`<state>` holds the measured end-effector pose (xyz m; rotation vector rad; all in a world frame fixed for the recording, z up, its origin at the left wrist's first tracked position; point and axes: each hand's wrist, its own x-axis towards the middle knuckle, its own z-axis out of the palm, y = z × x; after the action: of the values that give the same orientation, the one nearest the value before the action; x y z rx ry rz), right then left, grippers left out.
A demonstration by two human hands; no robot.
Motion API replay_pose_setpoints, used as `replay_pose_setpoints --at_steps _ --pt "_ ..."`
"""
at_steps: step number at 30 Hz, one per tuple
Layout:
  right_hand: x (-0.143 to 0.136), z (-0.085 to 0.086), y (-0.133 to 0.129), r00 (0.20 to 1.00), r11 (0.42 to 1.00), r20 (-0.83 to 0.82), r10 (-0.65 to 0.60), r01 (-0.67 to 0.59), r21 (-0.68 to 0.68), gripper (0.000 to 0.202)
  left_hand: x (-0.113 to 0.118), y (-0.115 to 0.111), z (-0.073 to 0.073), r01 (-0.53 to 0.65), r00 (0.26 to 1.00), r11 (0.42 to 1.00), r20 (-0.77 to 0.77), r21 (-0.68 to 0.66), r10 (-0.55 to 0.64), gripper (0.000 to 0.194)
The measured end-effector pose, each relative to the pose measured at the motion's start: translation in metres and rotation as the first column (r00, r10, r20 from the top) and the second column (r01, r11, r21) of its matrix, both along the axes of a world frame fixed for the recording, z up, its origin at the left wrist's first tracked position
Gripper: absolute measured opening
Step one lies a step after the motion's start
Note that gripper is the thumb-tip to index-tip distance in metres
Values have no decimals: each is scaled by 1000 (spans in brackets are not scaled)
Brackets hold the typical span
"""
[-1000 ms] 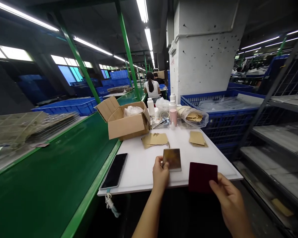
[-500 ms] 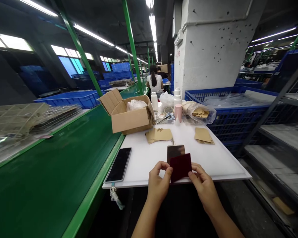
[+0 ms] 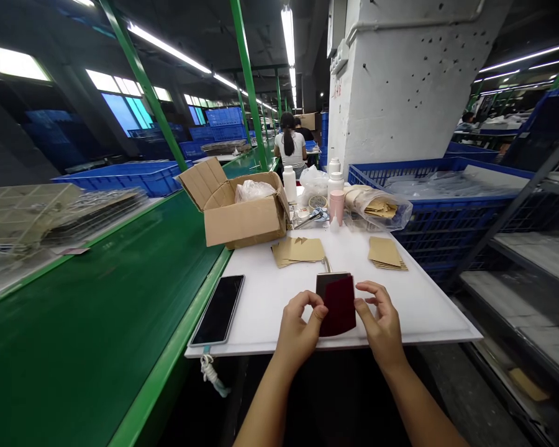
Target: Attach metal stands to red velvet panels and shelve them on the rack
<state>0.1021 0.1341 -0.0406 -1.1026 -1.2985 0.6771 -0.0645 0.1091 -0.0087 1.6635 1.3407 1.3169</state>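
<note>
My left hand [image 3: 300, 323] pinches the left edge of a dark red, velvet-looking square piece [image 3: 340, 307] between thumb and fingers. Close by its right edge, my right hand [image 3: 381, 313] is open, thumb and fingers apart; whether the thumb tip brushes the edge I cannot tell. Behind the red piece, partly covered by it, is a dark shiny square plate [image 3: 325, 282] with a small metal part [image 3: 327, 264] at its top. Flat tan cards [image 3: 302, 249] lie beyond it, and a stack of tan cards [image 3: 386, 252] lies to the right.
A phone [image 3: 218, 309] lies on the white table [image 3: 265, 292] at the left. An open cardboard box [image 3: 242, 220], a pink bottle [image 3: 336, 207] and white bottles [image 3: 289, 184] stand at the back. A green conveyor [image 3: 121, 310] runs along the left; a blue crate [image 3: 428, 217] is at the right.
The red piece has turned straighter and now overlaps more of the shiny plate. My right hand has opened and come off its right edge, while my left hand keeps its pinch.
</note>
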Motion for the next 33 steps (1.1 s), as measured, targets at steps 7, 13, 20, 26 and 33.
replay_pose_setpoints --at_steps 7,13,20,26,33 --pt "0 5 -13 990 992 -57 129 -130 -3 12 -3 -15 6 5 1000 1000 13 2 -6 22" --pt "-3 -10 8 1000 998 19 -13 14 -63 19 5 9 -9 -173 985 985 -12 -23 173 22" --pt "-5 -18 19 995 998 89 -53 55 -25 22 8 21 -25 -244 970 970 -21 9 244 24" --pt "-5 -18 21 996 999 77 -50 51 -7 23 8 23 -27 -258 966 966 14 -18 258 27" --pt "-5 -19 22 996 999 65 -53 53 1 23 9 25 -28 -257 966 966 35 -26 258 26"
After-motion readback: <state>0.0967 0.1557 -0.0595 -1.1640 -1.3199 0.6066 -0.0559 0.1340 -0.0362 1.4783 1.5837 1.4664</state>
